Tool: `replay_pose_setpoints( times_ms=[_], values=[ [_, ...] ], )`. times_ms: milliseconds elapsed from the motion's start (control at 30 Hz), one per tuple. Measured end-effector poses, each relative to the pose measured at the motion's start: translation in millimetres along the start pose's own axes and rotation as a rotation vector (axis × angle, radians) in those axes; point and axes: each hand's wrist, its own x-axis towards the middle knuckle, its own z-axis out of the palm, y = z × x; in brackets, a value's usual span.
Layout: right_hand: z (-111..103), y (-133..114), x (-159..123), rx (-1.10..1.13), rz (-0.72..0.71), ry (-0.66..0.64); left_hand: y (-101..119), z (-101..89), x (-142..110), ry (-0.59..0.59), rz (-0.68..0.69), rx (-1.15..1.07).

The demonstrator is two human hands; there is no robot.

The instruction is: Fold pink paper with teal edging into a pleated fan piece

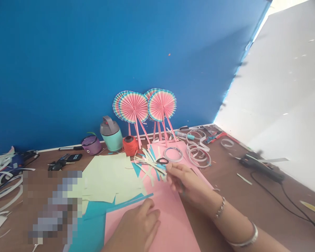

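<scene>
My left hand (pixel 136 225) lies on a pink paper sheet (pixel 170 217), fingers resting loosely and somewhat bent, nothing held. A narrow blue strip (pixel 131 202) runs along that sheet's upper edge. My right hand (pixel 182 180) is closed, its fingertips at the black handle loop of a pair of scissors (pixel 162 161). The scissors' blades are mostly hidden among a heap of thin pale green and blue paper strips (pixel 149 166). Left of the hands, pale green sheets (pixel 107 178) overlap blue paper (pixel 90 224).
Pink pleated paper fans (pixel 133 106) lean on the blue wall. Before them stand a teal container (pixel 112 136), red thread spool (pixel 130 145) and purple pot (pixel 91 144). Tape rolls (pixel 199 155) lie right, near a corded black tool (pixel 262 167). Keys (pixel 57 164) lie left.
</scene>
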Motion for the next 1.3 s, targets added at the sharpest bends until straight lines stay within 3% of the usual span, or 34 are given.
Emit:
replay_pose_setpoints(
  times_ms=[100, 233, 333, 433, 633, 933, 1100, 1200, 1300],
  values=[
    [0, -3, 1, 0.351, -0.092, -0.045, -2, 2.4, 0, 0.121, -0.093, -0.136],
    [7, 6, 4, 0.622, -0.049, -0.084, -2, 0.8, 3, 0.223, -0.322, -0.477],
    [19, 12, 1, 0.665, -0.069, -0.144, 1, -1.0, 6, 0.184, -0.446, -0.824],
    [30, 14, -4, 0.647, -0.108, -0.211, 5, 0.6, 10, 0.107, -0.488, -1.101],
    [34, 17, -9, 0.608, -0.12, -0.353, 8, 5.8, 15, 0.02, -0.569, -1.367],
    [32, 11, -11, 0.588, -0.196, -0.416, 3, -5.4, 16, 0.016, -0.596, -1.331],
    [7, 4, -4, 0.57, -0.15, -0.497, -4, -12.4, 11, 0.029, -0.524, -1.121],
    [-14, -1, 0, 0.445, -0.168, -0.462, -7, -17.6, 7, 0.016, -0.45, -0.963],
    [-23, -7, -1, 0.189, -0.286, -0.313, -7, -21.1, 4, 0.007, -0.344, -0.701]
  ],
)
